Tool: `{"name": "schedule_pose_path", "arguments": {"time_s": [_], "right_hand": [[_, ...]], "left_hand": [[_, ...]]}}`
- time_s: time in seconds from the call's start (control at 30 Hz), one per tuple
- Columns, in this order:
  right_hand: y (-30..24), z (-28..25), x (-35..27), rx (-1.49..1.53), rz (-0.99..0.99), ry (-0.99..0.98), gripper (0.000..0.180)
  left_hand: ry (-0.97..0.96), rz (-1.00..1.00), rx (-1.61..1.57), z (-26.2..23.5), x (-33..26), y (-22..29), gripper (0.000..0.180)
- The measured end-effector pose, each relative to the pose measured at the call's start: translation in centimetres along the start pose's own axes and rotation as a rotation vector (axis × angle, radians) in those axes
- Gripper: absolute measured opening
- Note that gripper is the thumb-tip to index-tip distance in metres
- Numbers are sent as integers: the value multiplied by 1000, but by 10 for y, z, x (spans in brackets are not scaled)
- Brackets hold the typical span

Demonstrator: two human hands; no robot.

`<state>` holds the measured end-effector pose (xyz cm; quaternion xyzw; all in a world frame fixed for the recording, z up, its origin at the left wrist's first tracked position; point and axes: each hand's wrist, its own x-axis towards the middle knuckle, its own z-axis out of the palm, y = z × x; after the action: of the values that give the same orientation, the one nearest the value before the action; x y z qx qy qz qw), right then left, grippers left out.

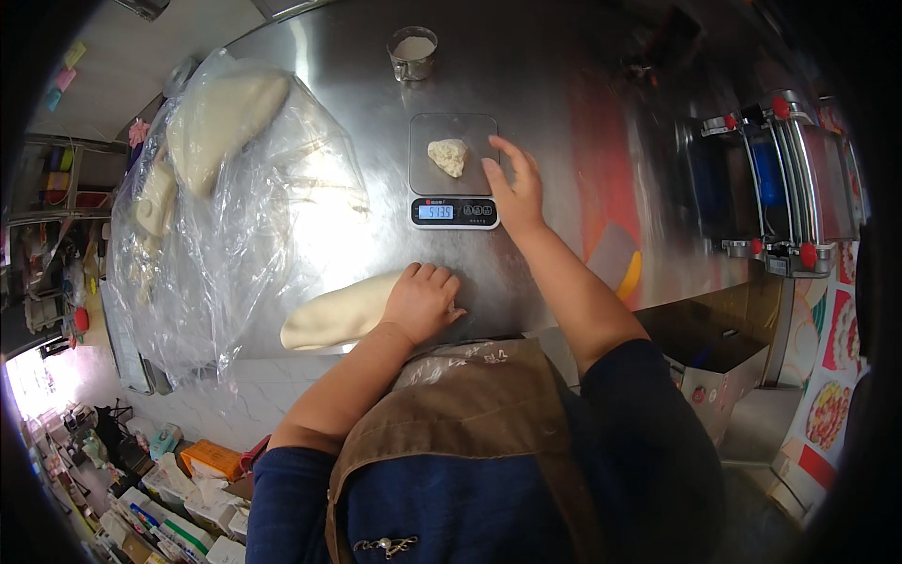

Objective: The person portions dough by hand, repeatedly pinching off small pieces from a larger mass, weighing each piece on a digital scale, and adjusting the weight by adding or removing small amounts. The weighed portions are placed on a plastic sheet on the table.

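Note:
A long smooth roll of pale dough (338, 310) lies near the table's front edge. My left hand (423, 301) has its fingers curled round the right end of that roll. Beyond it stands a flat digital kitchen scale (454, 211) with a lit display. One small rough lump of dough (448, 157) rests on the weighing plate. My right hand (515, 183) is at the right side of the scale, thumb and fingers spread, with nothing in its grasp. Its fingertips are close to the plate's right edge; whether they touch it I cannot tell.
Large pieces of dough (225, 113) lie under a clear plastic sheet (254, 254) at the left. A clear cup of white powder (413, 54) stands at the back. At right are a yellow-handled scraper (615, 258) and a roller machine with red knobs (785, 183).

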<state>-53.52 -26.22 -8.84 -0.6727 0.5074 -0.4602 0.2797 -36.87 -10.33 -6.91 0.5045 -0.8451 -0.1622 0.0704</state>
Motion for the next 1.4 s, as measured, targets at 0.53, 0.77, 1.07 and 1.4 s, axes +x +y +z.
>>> {"name": "schedule_pose_path", "arguments": {"time_s": [0.53, 0.77, 1.07, 1.4], "right_hand": [[-33, -28, -143, 170, 260, -523, 32], [-42, -23, -138, 56, 62, -539, 36], [-35, 6, -52, -97, 202, -174, 39], [-32, 29, 8, -505, -42, -225, 39]], "left_hand": [[39, 34, -93, -12, -2, -3, 85], [19, -157, 43, -10, -24, 2, 74], [403, -175, -429, -16, -8, -21, 51], [489, -95, -202, -44, 97, -72, 57]]}}
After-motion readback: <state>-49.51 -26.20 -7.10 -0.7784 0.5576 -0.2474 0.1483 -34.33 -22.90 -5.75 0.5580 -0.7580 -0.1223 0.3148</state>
